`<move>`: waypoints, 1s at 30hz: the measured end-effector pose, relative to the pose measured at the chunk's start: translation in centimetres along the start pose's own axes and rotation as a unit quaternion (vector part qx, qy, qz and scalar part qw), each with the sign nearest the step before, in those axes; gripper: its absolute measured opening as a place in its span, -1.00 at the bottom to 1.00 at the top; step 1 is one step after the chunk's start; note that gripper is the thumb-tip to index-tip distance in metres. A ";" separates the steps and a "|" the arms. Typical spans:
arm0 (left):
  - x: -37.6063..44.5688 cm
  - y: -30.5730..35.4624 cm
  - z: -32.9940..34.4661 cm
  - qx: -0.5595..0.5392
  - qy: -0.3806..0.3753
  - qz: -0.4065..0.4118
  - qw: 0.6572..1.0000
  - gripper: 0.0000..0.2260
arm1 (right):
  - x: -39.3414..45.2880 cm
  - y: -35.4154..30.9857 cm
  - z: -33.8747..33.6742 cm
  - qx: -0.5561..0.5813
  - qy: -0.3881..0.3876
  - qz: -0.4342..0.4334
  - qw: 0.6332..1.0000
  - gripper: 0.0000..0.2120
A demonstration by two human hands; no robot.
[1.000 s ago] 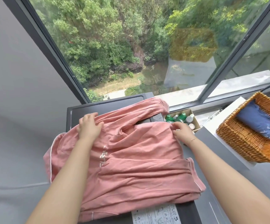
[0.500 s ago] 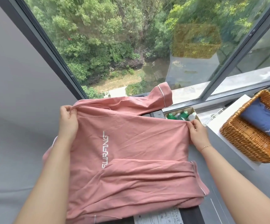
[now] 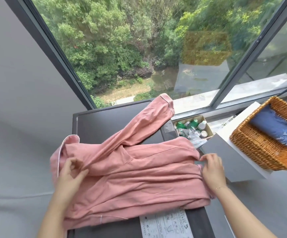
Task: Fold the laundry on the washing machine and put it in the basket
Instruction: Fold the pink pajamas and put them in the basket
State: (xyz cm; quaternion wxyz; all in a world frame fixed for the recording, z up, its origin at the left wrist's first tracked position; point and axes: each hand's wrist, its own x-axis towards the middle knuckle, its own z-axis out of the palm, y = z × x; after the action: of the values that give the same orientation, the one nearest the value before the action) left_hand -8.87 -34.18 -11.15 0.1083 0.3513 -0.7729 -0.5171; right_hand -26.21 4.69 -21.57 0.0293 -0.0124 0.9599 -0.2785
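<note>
Left hand [image 3: 71, 176] pinching, right hand [image 3: 212, 169] fingers curled.

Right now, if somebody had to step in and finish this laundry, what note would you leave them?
Left hand pinches the pink top at its left edge; right hand pinches its right edge.
The top lies half folded on the washing machine, one sleeve still stretched toward the window.
The wicker basket to the right already holds a folded blue garment.
Left: fold in the sleeve, finish folding, put the top in the basket.
</note>
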 end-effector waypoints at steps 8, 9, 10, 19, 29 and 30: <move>0.1 -0.4 0.5 0.137 -0.082 -0.078 0.984 -0.31 | 3.2 -6.8 -3.3 0.155 -0.016 0.008 0.988 -0.77; 0.2 0.0 1.0 0.141 -0.091 -0.069 0.983 -0.47 | 3.4 -8.0 -3.5 0.166 -0.044 -0.015 0.985 -0.78; 0.4 0.0 1.4 0.145 -0.093 -0.058 0.983 -0.61 | 3.5 -9.0 -3.5 0.167 -0.077 -0.041 0.982 -0.80; -0.5 -1.1 -0.1 0.162 -0.064 0.039 0.984 -0.81 | 3.3 -14.1 0.0 0.077 -0.117 -0.049 0.989 -0.79; 2.9 -0.4 -1.4 0.153 -0.127 0.057 0.978 -0.49 | 7.9 -22.7 3.2 0.451 -0.221 0.246 0.829 -0.85; 2.8 0.2 -1.2 0.097 -0.148 0.028 0.984 -0.50 | 8.4 -23.1 3.5 0.445 -0.188 0.251 0.839 -0.86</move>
State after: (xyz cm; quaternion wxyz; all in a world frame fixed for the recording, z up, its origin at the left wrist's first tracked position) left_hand -10.36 -36.80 -10.97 -0.0276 0.2575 -0.8366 -0.4827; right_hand -34.18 -17.04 -12.61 0.2807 0.1908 0.6788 -0.6512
